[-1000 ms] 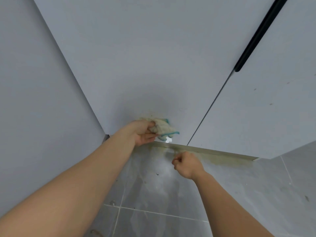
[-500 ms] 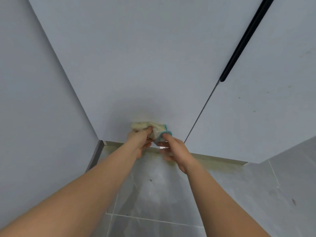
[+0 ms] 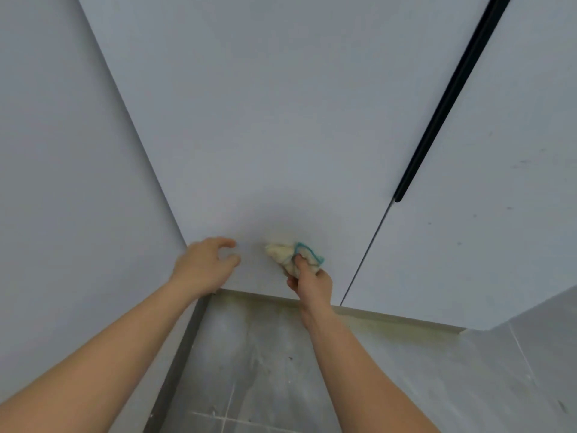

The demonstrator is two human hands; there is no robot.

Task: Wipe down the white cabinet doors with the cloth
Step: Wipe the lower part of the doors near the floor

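Observation:
A crumpled cream cloth (image 3: 285,253) with a teal edge is pressed against the lower part of the middle white cabinet door (image 3: 265,120). My right hand (image 3: 309,281) grips the cloth from below. My left hand (image 3: 204,265) hovers to the left of the cloth near the door's bottom left corner, fingers loosely curled and holding nothing. A second white door (image 3: 484,214) stands to the right, with small dark specks on it.
A long black handle (image 3: 449,98) runs down the gap between the two doors. A white side panel (image 3: 62,182) closes the left. Below the doors runs a stained cream plinth (image 3: 390,318) above a grey tiled floor (image 3: 249,370).
The cloth passed from my left hand to my right hand. My left hand let go and moved away to the left. The right hand, earlier a fist below the door, now holds the cloth.

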